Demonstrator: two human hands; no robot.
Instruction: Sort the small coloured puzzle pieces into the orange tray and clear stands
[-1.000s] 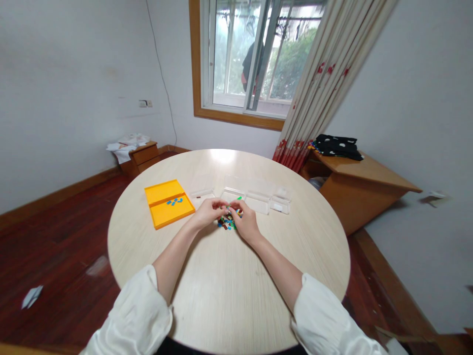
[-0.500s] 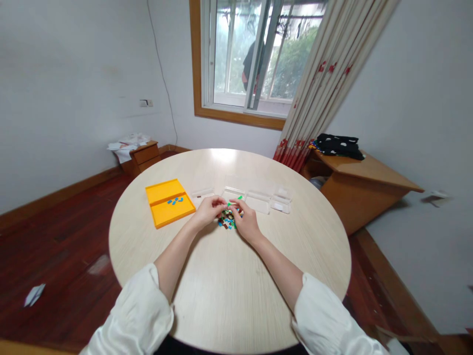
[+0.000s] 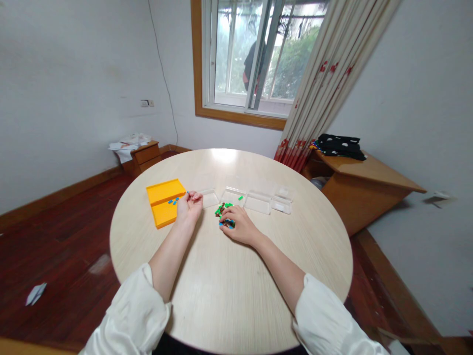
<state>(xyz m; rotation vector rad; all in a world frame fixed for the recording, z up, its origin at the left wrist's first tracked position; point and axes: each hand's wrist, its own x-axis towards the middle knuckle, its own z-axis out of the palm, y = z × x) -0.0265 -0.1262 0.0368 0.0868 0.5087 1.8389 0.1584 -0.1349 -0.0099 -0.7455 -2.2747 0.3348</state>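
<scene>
My left hand (image 3: 190, 206) hovers at the right edge of an open yellow case (image 3: 162, 213), palm partly turned up. Its fingertips are closed on a small blue piece (image 3: 187, 193). Several more blue pieces (image 3: 173, 201) lie inside the case. In the middle of the table is a pile of small green, brown and blue pieces (image 3: 220, 211). Over the right part of this pile rests my right hand (image 3: 239, 224), thumb and fingers curved but apart, touching the pieces. Part of the pile is hidden beneath it.
Behind the pile stand clear plastic boxes: one at the left (image 3: 210, 198), one holding a green piece (image 3: 241, 198), one to the right (image 3: 257, 203) and a smaller one (image 3: 281, 205). All are on a round pale wooden table (image 3: 229, 286).
My left hand has moved left from the pile to the yellow case, with a blue piece in its fingers. My right hand has lowered onto the near right side of the pile.
</scene>
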